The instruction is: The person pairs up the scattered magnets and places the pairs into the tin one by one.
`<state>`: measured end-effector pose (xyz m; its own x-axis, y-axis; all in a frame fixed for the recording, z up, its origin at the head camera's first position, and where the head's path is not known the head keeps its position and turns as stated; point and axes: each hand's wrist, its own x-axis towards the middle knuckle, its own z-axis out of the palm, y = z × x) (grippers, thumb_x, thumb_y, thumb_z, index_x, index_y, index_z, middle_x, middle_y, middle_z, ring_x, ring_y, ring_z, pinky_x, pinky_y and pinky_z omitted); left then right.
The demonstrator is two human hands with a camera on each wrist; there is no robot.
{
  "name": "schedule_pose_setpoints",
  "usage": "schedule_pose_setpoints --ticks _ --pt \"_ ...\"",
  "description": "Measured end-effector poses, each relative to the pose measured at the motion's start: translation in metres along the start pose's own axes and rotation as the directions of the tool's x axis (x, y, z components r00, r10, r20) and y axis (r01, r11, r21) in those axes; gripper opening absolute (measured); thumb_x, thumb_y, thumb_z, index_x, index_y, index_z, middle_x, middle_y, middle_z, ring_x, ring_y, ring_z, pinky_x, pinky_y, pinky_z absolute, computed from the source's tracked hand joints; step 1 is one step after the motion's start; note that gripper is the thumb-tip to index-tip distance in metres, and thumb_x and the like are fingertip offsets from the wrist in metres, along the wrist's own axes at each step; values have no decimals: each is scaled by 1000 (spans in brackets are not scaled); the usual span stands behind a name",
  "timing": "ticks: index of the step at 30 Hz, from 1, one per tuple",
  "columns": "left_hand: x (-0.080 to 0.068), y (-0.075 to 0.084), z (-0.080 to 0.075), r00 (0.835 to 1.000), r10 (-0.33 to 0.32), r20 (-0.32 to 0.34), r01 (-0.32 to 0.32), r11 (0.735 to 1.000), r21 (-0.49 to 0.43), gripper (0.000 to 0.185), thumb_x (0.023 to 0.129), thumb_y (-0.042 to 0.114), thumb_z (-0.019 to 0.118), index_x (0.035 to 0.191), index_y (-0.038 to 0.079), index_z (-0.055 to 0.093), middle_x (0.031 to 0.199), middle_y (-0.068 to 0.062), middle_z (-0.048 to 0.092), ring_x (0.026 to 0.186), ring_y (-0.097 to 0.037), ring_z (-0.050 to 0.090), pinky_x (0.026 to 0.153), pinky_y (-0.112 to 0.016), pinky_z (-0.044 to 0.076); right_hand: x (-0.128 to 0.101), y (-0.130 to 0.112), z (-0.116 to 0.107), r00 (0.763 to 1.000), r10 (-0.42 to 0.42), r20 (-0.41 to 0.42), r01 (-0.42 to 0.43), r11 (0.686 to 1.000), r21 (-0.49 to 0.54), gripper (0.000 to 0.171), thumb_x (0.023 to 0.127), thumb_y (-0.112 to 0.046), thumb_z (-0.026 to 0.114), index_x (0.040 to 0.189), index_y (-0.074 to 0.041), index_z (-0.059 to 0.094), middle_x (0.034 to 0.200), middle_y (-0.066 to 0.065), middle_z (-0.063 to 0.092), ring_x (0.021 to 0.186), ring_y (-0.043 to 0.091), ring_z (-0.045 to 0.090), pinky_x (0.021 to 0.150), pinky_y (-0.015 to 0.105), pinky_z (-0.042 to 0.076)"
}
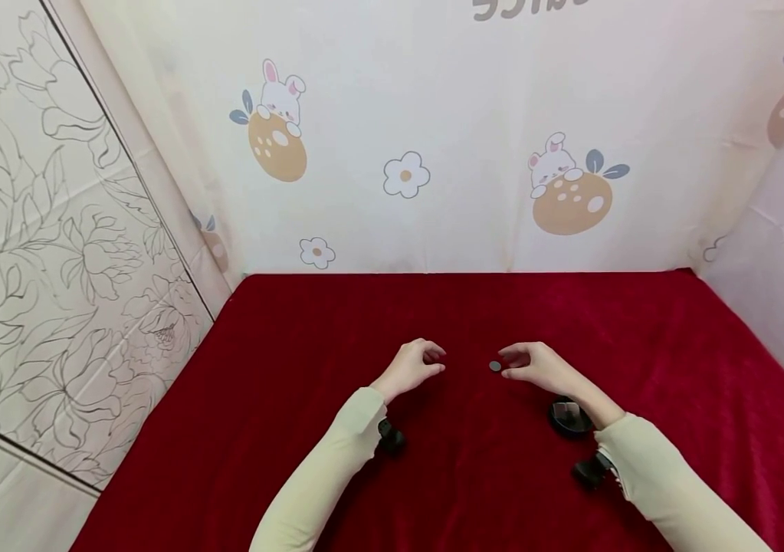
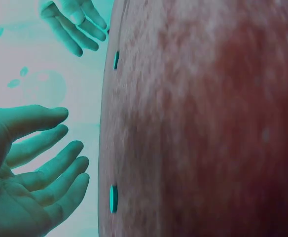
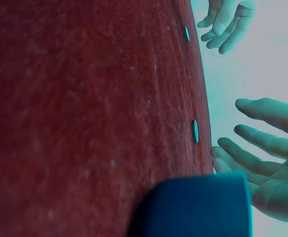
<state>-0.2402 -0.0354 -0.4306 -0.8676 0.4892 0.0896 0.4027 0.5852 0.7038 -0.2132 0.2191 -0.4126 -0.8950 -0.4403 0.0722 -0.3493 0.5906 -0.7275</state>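
Above the red cloth, my left hand (image 1: 414, 366) holds nothing; its fingers are apart and slightly bent. Facing it, my right hand (image 1: 535, 368) is likewise loosely bent and bare. A small dark grey coin-like disc (image 1: 495, 366) lies on the cloth just by the right fingertips. The left wrist view shows two thin discs, one near disc (image 2: 114, 198) by the left fingers and a farther one (image 2: 116, 60) towards the other hand. Only one disc shows in the head view; the left hand may cover the other. In the right wrist view the nearer disc (image 3: 196, 131) is beside the right fingers.
A round black dish (image 1: 560, 426) with a few pale, shiny pieces in it sits below the right wrist. A dark blue rounded object (image 3: 198, 210) fills the bottom of the right wrist view. Red cloth (image 1: 295, 330) covers the table; a printed curtain (image 1: 460, 107) hangs behind.
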Motion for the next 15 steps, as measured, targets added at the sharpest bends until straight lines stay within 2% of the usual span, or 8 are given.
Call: schedule_pose_setpoints --ticks 5,15 --pt "-2 -10 -6 1000 -14 17 15 1000 -12 24 82 8 62 105 1 61 98 -9 56 87 -20 56 72 -23 45 6 0 3 1000 2 7 -2 1000 14 35 79 -5 62 107 15 54 97 23 61 84 28 60 65 25 47" --pt "-3 -27 -15 999 -34 30 33 999 8 25 80 4 63 105 1 61 97 -9 56 87 -19 55 75 -26 45 14 8 6 1000 9 23 -10 1000 18 35 78 -3 62 106 17 54 99 27 59 87 33 59 66 29 49"
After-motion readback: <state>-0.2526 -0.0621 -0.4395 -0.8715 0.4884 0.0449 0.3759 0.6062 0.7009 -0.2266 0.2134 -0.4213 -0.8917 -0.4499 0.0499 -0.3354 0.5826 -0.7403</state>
